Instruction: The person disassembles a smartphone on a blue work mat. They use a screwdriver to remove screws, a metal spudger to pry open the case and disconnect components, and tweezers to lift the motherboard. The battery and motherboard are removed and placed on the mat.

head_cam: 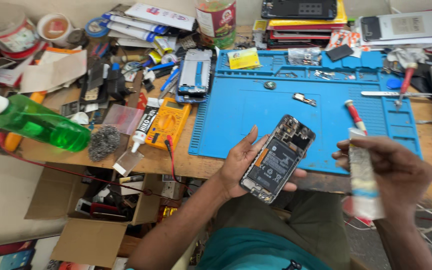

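Note:
My left hand holds an opened phone with its back cover off, battery and circuit board facing up, just off the front edge of the blue work mat. My right hand grips a whitish squeeze tube upright, to the right of the phone and apart from it. A red-handled screwdriver lies on the mat just above the tube.
A yellow multimeter, a green liquid bottle, steel wool and another phone frame crowd the bench's left side. Stacked phones and cases sit at the back. An open cardboard box stands below the bench.

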